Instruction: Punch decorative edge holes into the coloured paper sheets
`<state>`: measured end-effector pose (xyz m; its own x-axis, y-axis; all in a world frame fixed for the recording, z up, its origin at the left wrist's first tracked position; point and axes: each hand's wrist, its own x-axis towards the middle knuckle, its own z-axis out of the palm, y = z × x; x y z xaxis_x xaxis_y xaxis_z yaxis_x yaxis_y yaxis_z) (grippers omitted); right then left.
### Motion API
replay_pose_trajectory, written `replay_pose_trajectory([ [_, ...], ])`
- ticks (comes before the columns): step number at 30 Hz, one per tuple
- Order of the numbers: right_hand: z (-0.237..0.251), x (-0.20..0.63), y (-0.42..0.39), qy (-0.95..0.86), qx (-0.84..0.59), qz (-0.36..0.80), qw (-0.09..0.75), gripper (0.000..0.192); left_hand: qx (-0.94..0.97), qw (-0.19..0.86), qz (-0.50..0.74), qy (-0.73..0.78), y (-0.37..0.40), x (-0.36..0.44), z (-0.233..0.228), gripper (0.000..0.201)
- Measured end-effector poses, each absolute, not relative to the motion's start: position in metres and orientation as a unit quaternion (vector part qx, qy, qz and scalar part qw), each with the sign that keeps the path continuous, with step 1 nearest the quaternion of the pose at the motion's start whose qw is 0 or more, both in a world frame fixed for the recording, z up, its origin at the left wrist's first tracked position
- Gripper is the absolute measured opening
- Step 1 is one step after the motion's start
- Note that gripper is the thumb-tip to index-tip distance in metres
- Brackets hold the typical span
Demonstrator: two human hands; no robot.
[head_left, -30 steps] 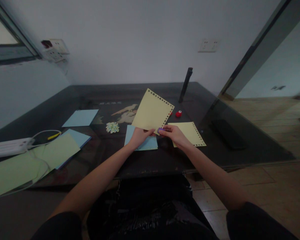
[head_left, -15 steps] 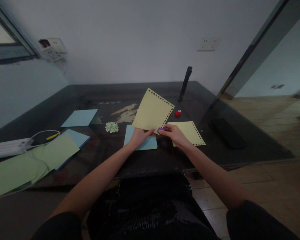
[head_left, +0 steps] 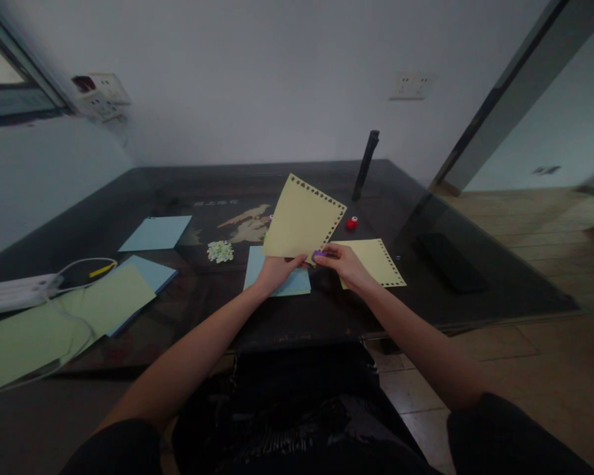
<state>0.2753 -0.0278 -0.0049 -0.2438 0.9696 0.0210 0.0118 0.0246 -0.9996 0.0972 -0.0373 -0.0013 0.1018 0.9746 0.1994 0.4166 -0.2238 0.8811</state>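
Nearest: both forearms extended over the front edge of the dark glass-topped bench [head_left: 327,316]. Left hand [head_left: 273,269] pinching the lower edge of a yellow sheet [head_left: 301,218], raised off the bench and tilted, with punched holes along its upper and right edges. Right hand [head_left: 344,260] closed around a small purple punch [head_left: 319,254], set at the sheet's lower right corner. Directly beneath the hands: a blue sheet [head_left: 290,284] lying flat, and just to the right a second yellow sheet [head_left: 376,260] with a perforated right edge, also flat. At far left: green sheets [head_left: 54,323] overlapping a blue stack [head_left: 151,272], with a white power strip [head_left: 14,290] and cable alongside. Mid-bench: a small heap of paper punchings [head_left: 220,251], a further light blue sheet [head_left: 154,232], and a red punch [head_left: 351,223]. At right: a black flat object [head_left: 450,260]. Farthest: a dark upright rod [head_left: 366,165] near the wall.
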Motion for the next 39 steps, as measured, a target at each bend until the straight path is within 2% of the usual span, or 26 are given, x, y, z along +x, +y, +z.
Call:
replay_pose_trajectory([
  [5,-0.004,0.277,-0.027,-0.579,-0.425,0.536,0.444,0.018,0.668,0.322,0.41,0.532,-0.037,0.098,-0.002,0.016],
  [12,-0.006,0.279,-0.023,-0.575,-0.417,0.544,0.447,0.021,0.653,0.349,0.423,0.522,-0.039,0.103,0.001,0.006],
  [39,-0.003,0.287,-0.018,-0.57,-0.429,0.565,0.416,0.018,0.615,0.379,0.446,0.528,-0.024,0.099,-0.007,0.016],
])
